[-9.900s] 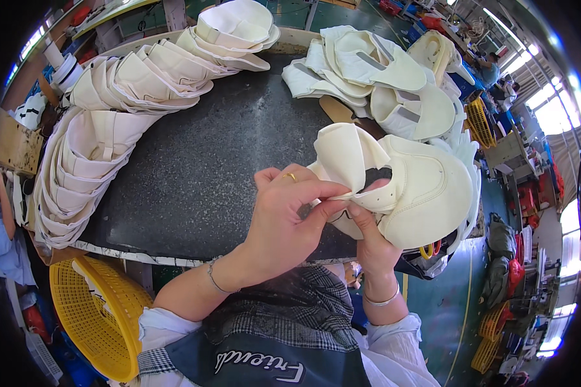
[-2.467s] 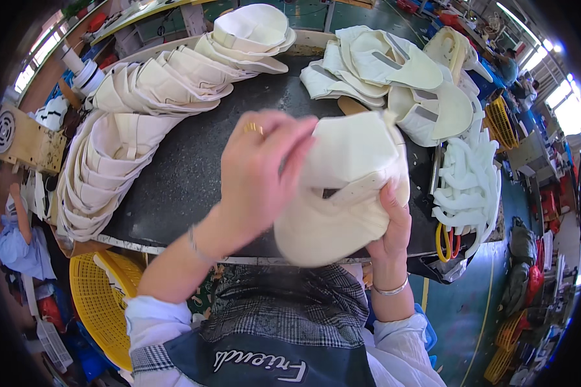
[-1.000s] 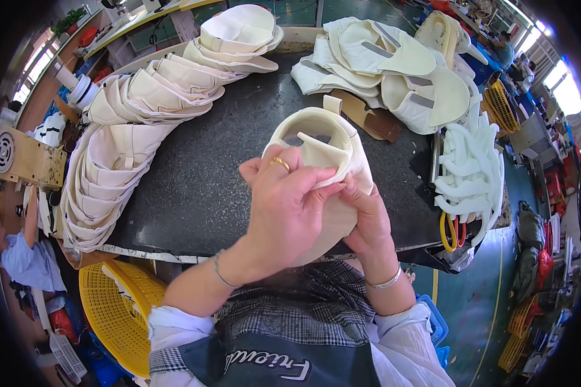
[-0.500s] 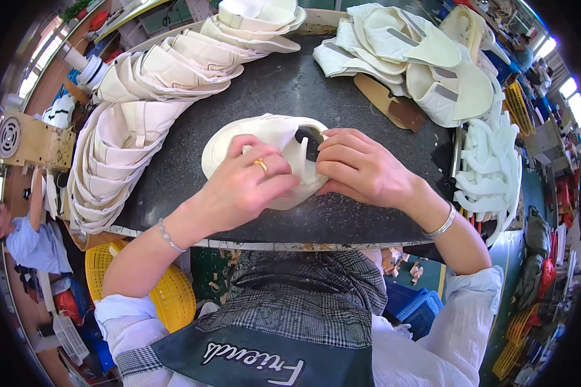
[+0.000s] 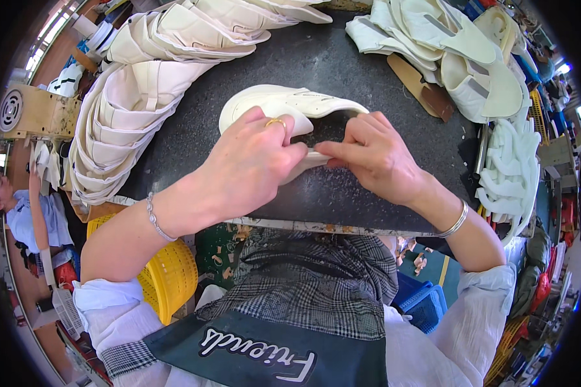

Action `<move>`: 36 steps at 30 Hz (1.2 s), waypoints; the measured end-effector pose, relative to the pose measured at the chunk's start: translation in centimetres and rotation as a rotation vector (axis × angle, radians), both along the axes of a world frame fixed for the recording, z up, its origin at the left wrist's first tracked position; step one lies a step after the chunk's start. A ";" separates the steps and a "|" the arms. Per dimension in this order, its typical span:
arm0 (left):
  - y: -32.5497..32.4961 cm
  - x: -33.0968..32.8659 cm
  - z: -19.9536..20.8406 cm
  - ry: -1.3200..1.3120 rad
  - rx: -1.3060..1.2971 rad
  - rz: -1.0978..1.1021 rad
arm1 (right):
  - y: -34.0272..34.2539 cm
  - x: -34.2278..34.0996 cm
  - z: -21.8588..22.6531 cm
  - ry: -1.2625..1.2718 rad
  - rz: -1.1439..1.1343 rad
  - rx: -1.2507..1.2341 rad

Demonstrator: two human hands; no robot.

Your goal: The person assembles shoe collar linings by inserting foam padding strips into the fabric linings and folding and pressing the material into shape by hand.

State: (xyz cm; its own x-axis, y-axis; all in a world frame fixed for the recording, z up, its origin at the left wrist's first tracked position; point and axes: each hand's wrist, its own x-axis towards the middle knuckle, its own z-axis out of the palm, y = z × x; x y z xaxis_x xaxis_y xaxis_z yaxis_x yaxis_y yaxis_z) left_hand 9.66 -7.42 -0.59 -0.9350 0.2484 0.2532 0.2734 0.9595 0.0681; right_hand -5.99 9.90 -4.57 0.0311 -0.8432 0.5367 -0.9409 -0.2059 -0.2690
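Observation:
A cream-white shoe upper (image 5: 303, 102) is held just above the dark work surface, its rounded toe toward the left and its heel opening toward the right. My left hand (image 5: 248, 161) closes on its near side, fingers curled over the edge, partly covering it. With thumb and fingers my right hand (image 5: 376, 155) pinches the rim at the heel end. The near edge runs between both hands, and the dark surface shows through the gap in the upper.
Stacked white shoe uppers (image 5: 113, 122) curve along the left of the black worktable (image 5: 342, 58). At the far right lie more flat uppers (image 5: 490, 84), a brown cardboard piece (image 5: 413, 80) and white strap-like parts (image 5: 507, 168). Below are a yellow basket (image 5: 171, 277) and a blue basket (image 5: 426, 306). A person sits at the left.
My view has shifted. The upper's opening gapes wider toward the right, and my right hand has moved from gripping its heel side to pinching the near rim. My left hand keeps its hold.

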 end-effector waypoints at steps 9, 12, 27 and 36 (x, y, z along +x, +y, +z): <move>0.4 -1.3 -0.6 -0.105 0.159 0.095 | -1.0 1.7 1.8 0.121 -0.073 0.174; 1.3 -1.6 -0.4 -0.172 0.144 0.146 | -1.3 1.8 1.1 0.159 -0.129 0.284; 0.8 -3.6 0.0 -0.408 0.936 0.106 | 2.0 -1.5 3.4 0.223 -0.086 0.207; 0.1 -5.7 5.4 -0.390 0.549 0.088 | 2.7 -0.5 5.9 -0.170 -0.170 0.624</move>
